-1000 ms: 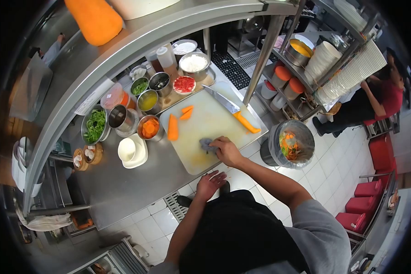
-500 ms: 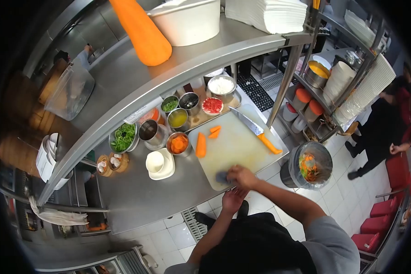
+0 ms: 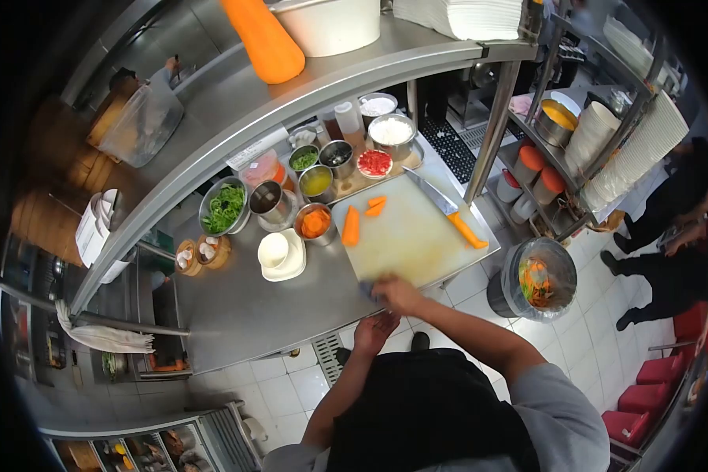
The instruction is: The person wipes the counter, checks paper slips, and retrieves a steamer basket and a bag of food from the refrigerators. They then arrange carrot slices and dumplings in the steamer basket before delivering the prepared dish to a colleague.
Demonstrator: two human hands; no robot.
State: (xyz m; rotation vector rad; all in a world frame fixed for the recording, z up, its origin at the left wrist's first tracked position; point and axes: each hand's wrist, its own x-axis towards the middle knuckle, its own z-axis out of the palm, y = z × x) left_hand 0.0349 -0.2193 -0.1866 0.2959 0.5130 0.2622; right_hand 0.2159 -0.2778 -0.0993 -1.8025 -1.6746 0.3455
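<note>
My right hand [image 3: 398,295] is closed on a small dark blue-grey cloth [image 3: 367,290] at the near left corner of the white cutting board [image 3: 425,263]. Just below, at the counter's front edge, my left hand [image 3: 375,333] is held palm up with its fingers stretched toward the right hand; it holds nothing that I can see. Toward the far left of the board lie a carrot piece [image 3: 351,226] and smaller carrot pieces [image 3: 376,206]. A knife [image 3: 444,208] with an orange handle rests along the board's right side.
Behind the board stand metal cups, a bowl of chopped red food [image 3: 374,163] and a bowl of white food [image 3: 392,132]. Left are carrot slices [image 3: 315,223], white dishes [image 3: 282,256] and greens [image 3: 225,208]. A lined bin [image 3: 535,279] stands right; people stand beyond.
My right hand has slid left with the cloth to the board's corner. My left hand has moved left along the counter edge. The whole view has shifted slightly.
</note>
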